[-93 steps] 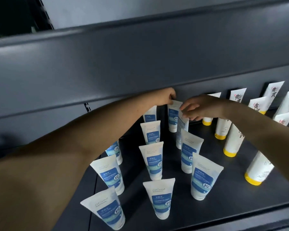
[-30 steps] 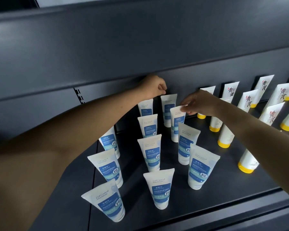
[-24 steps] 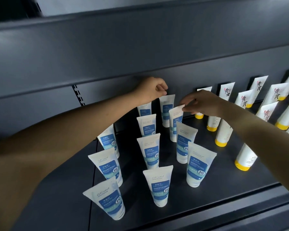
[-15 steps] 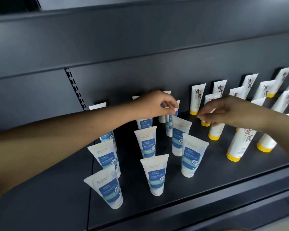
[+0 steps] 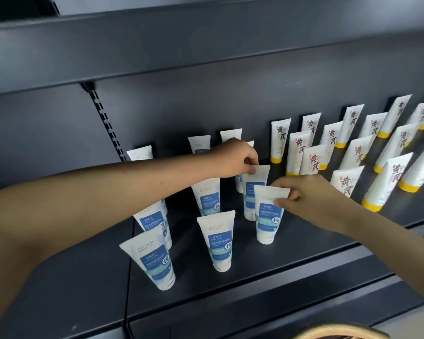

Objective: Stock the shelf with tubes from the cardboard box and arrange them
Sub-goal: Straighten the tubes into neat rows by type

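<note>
Tubes [image 5: 218, 243] with blue labels stand cap-down on the dark shelf [image 5: 304, 260], in rows from back to front. Tubes with yellow caps [image 5: 357, 152] fill the right part. The left hand [image 5: 233, 159] pinches the flat top edge of the rear tube [image 5: 256, 182]. The right hand [image 5: 311, 199] pinches the top edge of the front tube [image 5: 267, 221], which is just before the rear one. These 2 tubes are upright, each directly below its own fingers. I think the next move is a small shift to line up this row, and for the front tube the right hand is nearer.
</note>
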`<state>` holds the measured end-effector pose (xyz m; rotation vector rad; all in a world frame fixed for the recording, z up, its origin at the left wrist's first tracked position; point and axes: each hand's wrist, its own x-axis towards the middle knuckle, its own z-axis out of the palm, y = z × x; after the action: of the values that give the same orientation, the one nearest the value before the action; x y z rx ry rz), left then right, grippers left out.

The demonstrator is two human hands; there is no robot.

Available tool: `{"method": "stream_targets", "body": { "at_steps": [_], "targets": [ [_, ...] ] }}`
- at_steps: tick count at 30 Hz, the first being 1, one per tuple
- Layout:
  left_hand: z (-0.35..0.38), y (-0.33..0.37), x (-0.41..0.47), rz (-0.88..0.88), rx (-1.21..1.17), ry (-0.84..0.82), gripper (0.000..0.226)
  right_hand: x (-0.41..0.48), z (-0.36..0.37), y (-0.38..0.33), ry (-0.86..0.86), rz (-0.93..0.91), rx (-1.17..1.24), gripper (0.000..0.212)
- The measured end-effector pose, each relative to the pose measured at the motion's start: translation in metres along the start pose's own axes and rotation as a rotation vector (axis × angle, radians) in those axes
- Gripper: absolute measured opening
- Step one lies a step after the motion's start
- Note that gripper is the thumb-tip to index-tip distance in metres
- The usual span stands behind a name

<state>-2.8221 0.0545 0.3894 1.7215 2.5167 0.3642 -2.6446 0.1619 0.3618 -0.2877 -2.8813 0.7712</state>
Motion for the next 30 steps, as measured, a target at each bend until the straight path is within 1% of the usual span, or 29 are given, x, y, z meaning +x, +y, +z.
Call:
{"method": "stream_targets", "body": {
  "at_steps": [4,9,16,22,30],
  "targets": [
    [0.002,0.005,0.002,-0.05,-0.083,0.005,0.02,0.002,-0.005,0.006,-0.016,0.01,0.024,0.025],
    [0.001,0.012,0.0,-0.081,-0.123,0.004,0.02,0.002,-0.008,0.013,-0.079,-0.017,0.012,0.028],
    [0.0,0.019,-0.004,-0.105,-0.161,-0.003,0.02,-0.002,-0.012,0.015,-0.112,-0.027,0.033,0.027],
    [-0.001,0.023,-0.007,-0.133,-0.167,-0.009,0.021,-0.005,-0.014,0.019,-0.096,-0.048,0.056,0.021],
    [-0.002,0.021,-0.009,-0.152,-0.112,-0.03,0.022,-0.01,-0.019,0.02,-0.127,-0.069,0.064,0.023]
  ]
}}
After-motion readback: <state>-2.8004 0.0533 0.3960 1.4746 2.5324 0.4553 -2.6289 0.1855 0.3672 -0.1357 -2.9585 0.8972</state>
